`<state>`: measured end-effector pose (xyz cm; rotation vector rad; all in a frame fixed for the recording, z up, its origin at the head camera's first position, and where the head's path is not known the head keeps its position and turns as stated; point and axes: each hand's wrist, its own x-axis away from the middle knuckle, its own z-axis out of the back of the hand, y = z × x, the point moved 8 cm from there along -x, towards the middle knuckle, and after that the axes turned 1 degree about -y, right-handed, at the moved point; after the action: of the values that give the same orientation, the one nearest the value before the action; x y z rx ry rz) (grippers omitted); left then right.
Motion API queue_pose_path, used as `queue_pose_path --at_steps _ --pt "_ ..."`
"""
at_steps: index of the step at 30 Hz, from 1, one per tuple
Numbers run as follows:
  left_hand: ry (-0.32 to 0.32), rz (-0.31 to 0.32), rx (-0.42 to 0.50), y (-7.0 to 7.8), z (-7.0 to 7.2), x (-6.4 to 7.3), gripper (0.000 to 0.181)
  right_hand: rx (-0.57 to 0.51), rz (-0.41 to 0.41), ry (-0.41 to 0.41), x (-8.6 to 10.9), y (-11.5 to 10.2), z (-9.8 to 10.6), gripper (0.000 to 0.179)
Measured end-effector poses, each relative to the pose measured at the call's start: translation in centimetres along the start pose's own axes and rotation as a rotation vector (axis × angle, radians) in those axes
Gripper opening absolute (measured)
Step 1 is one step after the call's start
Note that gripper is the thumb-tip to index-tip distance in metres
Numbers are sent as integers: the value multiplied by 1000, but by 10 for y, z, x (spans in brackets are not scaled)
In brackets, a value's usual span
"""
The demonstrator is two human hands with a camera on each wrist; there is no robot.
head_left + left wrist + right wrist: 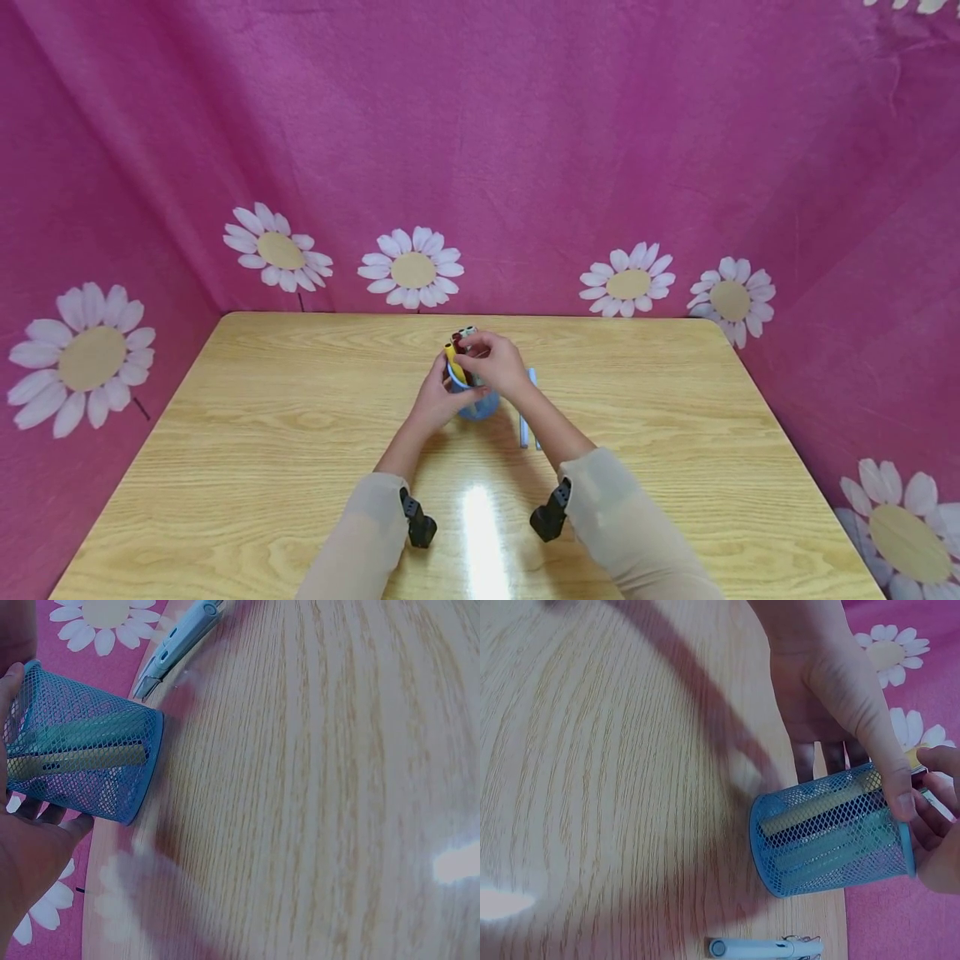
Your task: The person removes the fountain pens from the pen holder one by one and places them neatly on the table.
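A blue mesh pen cup point(832, 832) stands on the table, with several markers upright inside it. My left hand point(437, 402) grips the cup around its side, thumb near the rim in the right wrist view. Above the rim, my right hand point(495, 362) pinches a marker among the tops of the others with curled thumb and fingers. A yellow marker point(454, 360) leans at the left of the cup's mouth. Beside it are dark red and pale green tops, partly hidden by the right fingers. Through the mesh, long marker bodies show in both wrist views.
To the right of the cup, two pale blue pens point(524, 429) lie on the wooden table point(300, 433). One pen point(176, 649) shows its clip in the left wrist view. A pink curtain point(510, 167) with daisies hangs behind the table's far edge and at both sides.
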<state>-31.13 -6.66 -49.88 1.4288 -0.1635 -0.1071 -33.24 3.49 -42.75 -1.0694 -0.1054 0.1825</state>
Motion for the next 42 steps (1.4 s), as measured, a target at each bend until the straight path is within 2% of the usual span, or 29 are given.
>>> queue_pose_path --at_steps 11,20,25,27,28,32,42 --pt "13 13 -15 -1 1 -1 90 56 -2 6 -4 1 -6 27" --pt "8 12 1 -1 1 -3 90 47 6 26 -3 3 -7 25" --pt "-7 -9 21 19 1 8 87 53 23 18 -4 3 -9 24" --pt "1 -23 22 19 1 8 85 65 31 13 -5 2 -10 24" --pt "6 -28 21 19 1 8 84 73 32 9 -5 2 -11 24" --pt "22 -33 14 2 1 -1 82 111 31 -14 -5 1 -13 23" --pt "19 -47 26 4 1 0 82 175 -14 -88 -5 3 -17 28"
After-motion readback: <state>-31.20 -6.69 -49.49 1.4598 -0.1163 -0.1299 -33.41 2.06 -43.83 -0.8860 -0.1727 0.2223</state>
